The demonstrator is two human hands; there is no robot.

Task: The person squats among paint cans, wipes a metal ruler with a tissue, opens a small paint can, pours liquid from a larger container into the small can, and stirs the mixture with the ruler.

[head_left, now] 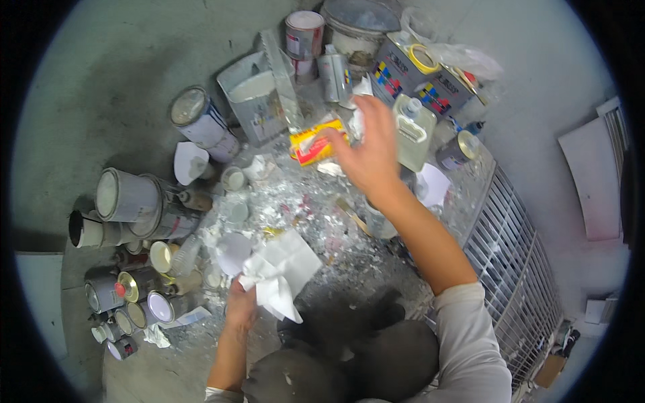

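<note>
R hand (368, 156): fingers pinch yellow-red packet (316, 146), which sticks out left of the fingertips, above littered floor (336, 282). L hand (240, 305): fingers clamp crumpled white paper (281, 270), just above them.

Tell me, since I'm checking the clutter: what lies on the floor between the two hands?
In the head view, between the left hand holding white paper and the right hand at the yellow packet: paint-splattered floor with white debris.

Grey concrete floor (121, 74), metal floor grate (514, 269) at right, paint-spattered patch (316, 215)
</note>
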